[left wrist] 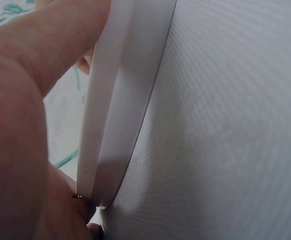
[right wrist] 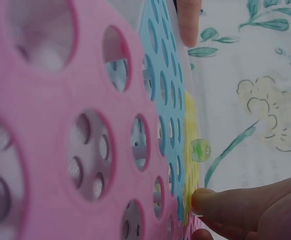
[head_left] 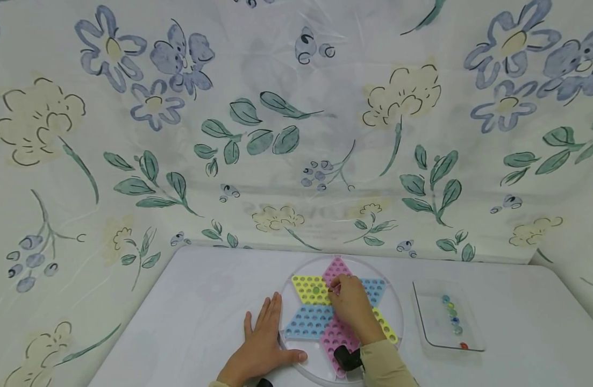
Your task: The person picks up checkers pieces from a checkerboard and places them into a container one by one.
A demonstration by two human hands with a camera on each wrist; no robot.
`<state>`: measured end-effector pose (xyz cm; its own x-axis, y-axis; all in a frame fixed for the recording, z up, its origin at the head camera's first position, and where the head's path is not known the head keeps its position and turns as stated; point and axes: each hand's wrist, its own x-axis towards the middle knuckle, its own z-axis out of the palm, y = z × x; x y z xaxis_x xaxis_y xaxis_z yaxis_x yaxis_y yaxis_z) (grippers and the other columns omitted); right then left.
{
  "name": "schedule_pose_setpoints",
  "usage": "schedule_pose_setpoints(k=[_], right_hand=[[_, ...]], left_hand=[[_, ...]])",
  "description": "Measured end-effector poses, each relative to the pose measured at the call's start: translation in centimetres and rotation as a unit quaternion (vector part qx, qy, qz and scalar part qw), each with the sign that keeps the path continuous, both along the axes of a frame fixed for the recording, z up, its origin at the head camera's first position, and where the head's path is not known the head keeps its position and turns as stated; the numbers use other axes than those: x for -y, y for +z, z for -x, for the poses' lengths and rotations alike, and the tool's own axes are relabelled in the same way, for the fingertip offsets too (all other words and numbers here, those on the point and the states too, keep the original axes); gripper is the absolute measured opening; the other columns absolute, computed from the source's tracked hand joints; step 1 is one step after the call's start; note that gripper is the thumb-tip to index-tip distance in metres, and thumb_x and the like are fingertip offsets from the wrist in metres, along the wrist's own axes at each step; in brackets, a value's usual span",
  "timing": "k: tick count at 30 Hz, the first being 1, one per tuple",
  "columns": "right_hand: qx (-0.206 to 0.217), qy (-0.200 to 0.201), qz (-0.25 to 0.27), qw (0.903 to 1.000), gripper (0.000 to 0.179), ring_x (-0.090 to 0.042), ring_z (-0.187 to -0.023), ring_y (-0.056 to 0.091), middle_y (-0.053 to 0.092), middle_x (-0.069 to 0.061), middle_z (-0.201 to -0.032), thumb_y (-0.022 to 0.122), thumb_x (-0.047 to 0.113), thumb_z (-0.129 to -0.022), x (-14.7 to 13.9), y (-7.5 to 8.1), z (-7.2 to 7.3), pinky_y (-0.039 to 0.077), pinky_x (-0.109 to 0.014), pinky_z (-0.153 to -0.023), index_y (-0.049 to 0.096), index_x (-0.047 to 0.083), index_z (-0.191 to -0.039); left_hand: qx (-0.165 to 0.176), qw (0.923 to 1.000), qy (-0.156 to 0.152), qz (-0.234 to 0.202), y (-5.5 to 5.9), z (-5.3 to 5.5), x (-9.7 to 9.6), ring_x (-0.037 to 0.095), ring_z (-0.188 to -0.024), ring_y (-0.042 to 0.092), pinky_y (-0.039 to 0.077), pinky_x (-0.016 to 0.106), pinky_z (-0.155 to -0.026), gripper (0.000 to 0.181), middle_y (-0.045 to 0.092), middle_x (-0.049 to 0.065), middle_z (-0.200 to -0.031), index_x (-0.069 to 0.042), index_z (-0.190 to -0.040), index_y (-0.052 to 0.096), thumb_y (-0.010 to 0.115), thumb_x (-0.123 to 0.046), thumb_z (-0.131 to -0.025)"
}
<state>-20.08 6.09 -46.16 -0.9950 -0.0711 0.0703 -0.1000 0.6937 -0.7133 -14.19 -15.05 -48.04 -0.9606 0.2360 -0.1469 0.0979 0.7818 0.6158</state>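
Note:
A round clear Chinese-checkers board [head_left: 393,301] with a pink, yellow and blue star lies on the white table. One green marble [head_left: 316,290] [right wrist: 201,150] sits in the yellow point at the left. My right hand [head_left: 350,303] rests over the star's middle, fingers curled at the yellow-pink border [right wrist: 205,200]; whether they pinch a marble is hidden. My left hand [head_left: 263,344] lies flat on the table, fingers straight, thumb against the board's rim [left wrist: 105,130].
A clear rectangular tray [head_left: 424,322] to the right of the board holds several marbles [head_left: 452,314], green, blue and one red. A floral cloth [head_left: 277,134] hangs behind the table. Bare tabletop [head_left: 204,301] extends to the left.

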Motion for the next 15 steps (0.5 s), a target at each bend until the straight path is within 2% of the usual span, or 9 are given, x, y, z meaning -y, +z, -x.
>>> schedule_pose_setpoints(k=[15], right_hand=[[0.001, -0.002, -0.008, 1.0, 0.007, -0.02, -0.082, 0.054, 0.057, -0.007, -0.089, 0.069, 0.005, -0.092, 0.11, 0.06, -0.1, 0.05, -0.036, -0.071, 0.067, 0.002, -0.099]], left_hand=[[0.002, 1.0, 0.0, 0.0, -0.11, 0.03, 0.1, 0.043, -0.152, 0.004, -0.011, 0.071, -0.111, 0.136, 0.012, 0.024, -0.165, 0.007, -0.158, 0.012, 0.082, -0.066, -0.067]])
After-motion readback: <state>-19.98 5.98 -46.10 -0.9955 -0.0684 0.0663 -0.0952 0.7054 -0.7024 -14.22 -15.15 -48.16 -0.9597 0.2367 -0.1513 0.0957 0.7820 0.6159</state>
